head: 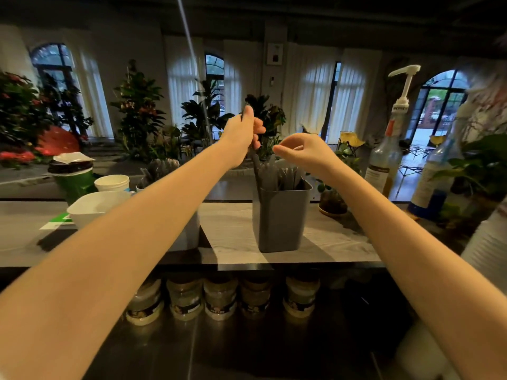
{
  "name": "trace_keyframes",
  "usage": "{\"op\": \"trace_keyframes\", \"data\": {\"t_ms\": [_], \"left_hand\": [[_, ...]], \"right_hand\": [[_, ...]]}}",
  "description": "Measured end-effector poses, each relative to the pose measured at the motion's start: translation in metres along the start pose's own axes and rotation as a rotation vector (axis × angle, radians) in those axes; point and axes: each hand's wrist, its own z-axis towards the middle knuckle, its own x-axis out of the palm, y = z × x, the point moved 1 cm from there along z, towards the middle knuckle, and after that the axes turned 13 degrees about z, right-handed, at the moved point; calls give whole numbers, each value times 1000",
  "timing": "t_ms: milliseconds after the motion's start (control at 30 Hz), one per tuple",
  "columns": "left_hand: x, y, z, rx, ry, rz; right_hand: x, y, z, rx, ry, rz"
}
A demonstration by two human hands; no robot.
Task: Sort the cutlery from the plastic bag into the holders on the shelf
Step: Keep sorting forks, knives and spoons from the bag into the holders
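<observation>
From the head camera, a pale shelf (233, 237) runs across the view above a dark table (247, 346), where a row of lidded jars (186, 297) stands tucked under the shelf's edge. On the left of the shelf sit a white bowl (93, 209) and a white paper cup (112, 183). A second bunch of cutlery (157, 170) rises behind the left forearm, which hides most of its container. On the right are a small potted plant (332, 198), a pump bottle (386, 157) and another bottle (433, 182). Leafy plants and curtained arched windows fill the room behind.

A grey holder (279, 218) stands upright near the middle of the shelf, already packed with pale plastic cutlery (282, 174). The left hand (241, 135) is directly above the holder's left side, clenched around a dark utensil (256, 165). The utensil's lower end reaches down into the holder; which kind of piece it is cannot be told. The right hand (304, 152) hovers just above the holder's right side, fingers loosely curled, thumb and forefinger close together, holding nothing visible. The two hands are near each other but apart.
</observation>
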Motion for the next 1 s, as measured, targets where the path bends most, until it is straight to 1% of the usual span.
{"op": "trace_keyframes", "data": {"t_ms": [67, 200, 233, 267, 300, 367, 467, 600, 633, 733, 767, 900, 933, 1000], "left_hand": [[-13, -11, -16, 57, 73, -88], [-55, -21, -34, 171, 138, -97], [-68, -22, -37, 185, 149, -68], [-81, -21, -38, 205, 144, 13], [-94, -20, -40, 231, 113, 142], [-120, -19, -43, 291, -16, 367], [-150, -22, -47, 394, -215, 509], [-163, -15, -48, 433, -262, 695], [-165, -10, -48, 427, -273, 722], [-169, 14, -43, 368, -268, 793], [-168, 23, -42, 356, -252, 836], [-163, 56, -36, 309, -155, 1218], [-163, 61, -36, 291, -136, 1290], [-164, 68, -36, 221, -77, 1353]], "right_hand": [[19, 19, -2, 28, 68, 159], [55, 49, 6, 108, 148, 475], [64, 55, 8, 125, 172, 528], [73, 60, 10, 129, 190, 556], [84, 65, 12, 116, 192, 571], [103, 75, 18, 55, 125, 578], [128, 83, 31, -14, -2, 570], [161, 79, 41, -10, -37, 577], [169, 76, 42, -19, -36, 525], [183, 62, 45, -70, -18, 125], [185, 57, 45, -76, -7, 37], [181, 43, 45, -176, 4, -112], [176, 42, 44, -197, 16, -125], [165, 40, 41, -209, 60, -148]]}}
